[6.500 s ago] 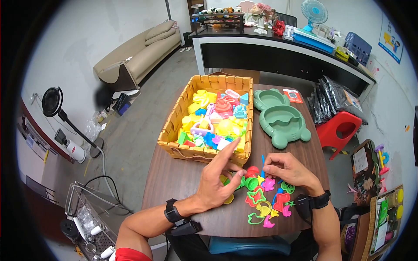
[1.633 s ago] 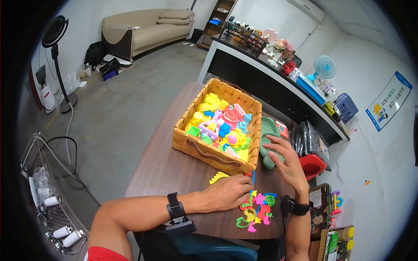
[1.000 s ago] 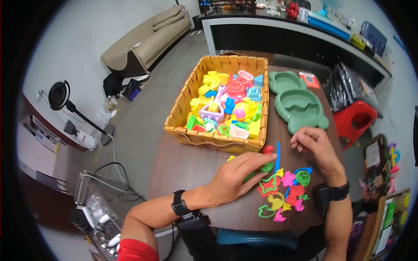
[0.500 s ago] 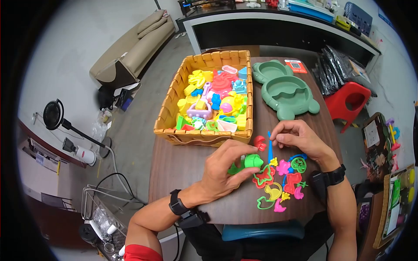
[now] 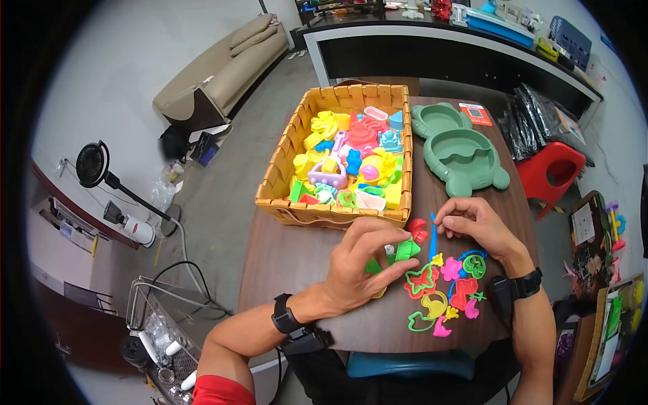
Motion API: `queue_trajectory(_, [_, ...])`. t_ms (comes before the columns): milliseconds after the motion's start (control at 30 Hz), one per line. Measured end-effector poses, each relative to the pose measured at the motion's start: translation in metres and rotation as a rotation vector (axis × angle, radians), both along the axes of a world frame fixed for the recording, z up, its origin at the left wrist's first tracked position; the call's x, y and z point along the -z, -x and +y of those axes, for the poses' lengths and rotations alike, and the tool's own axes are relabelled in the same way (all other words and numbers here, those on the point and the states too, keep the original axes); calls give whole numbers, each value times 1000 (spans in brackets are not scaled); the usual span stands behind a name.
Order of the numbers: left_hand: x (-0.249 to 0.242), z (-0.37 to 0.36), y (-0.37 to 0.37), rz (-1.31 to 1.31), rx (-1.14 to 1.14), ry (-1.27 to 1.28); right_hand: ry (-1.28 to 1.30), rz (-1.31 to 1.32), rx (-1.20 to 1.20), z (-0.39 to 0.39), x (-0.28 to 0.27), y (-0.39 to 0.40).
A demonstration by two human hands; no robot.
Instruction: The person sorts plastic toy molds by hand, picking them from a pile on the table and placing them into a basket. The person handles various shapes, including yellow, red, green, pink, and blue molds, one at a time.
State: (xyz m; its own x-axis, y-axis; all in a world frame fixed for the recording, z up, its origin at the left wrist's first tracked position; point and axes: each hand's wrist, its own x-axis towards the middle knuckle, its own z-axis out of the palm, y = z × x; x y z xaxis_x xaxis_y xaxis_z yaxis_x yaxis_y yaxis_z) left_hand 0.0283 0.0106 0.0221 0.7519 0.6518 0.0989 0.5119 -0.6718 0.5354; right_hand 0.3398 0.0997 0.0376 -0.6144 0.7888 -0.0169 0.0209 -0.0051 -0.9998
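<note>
My left hand (image 5: 361, 266) is closed around a green toy piece (image 5: 408, 250), held between thumb and fingers above the table; more green and a bit of yellow show by the palm. My right hand (image 5: 479, 226) is pinched, its fingertips at the upper part of a thin blue stick (image 5: 433, 236); whether they grip it is unclear. A red piece (image 5: 418, 231) lies between the hands. Below are small cutters and shapes, including a yellow cutter (image 5: 435, 305), a green ring-shaped piece (image 5: 474, 266) and a pink shape (image 5: 451, 268).
A woven basket (image 5: 290, 210) of colourful plastic toys stands at the table's back left. Beside it lie green bear-shaped trays (image 5: 462, 181) and an orange card (image 5: 475, 115). A red stool (image 5: 553, 172) is beyond the right edge.
The view has shifted, so the table and everything on it appear farther right and slightly lower. The green piece in my left hand has turned; my right hand stays by the blue stick.
</note>
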Motion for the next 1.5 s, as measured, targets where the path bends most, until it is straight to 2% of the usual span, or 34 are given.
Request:
queue_trajectory(1233, [-7,-1,11,-47,-30,-12,25,-33,-73,-6,-6,5])
queue_trajectory(1500, [0,-8,15,-116,70,61,46,-28,-64,-9,-5,4])
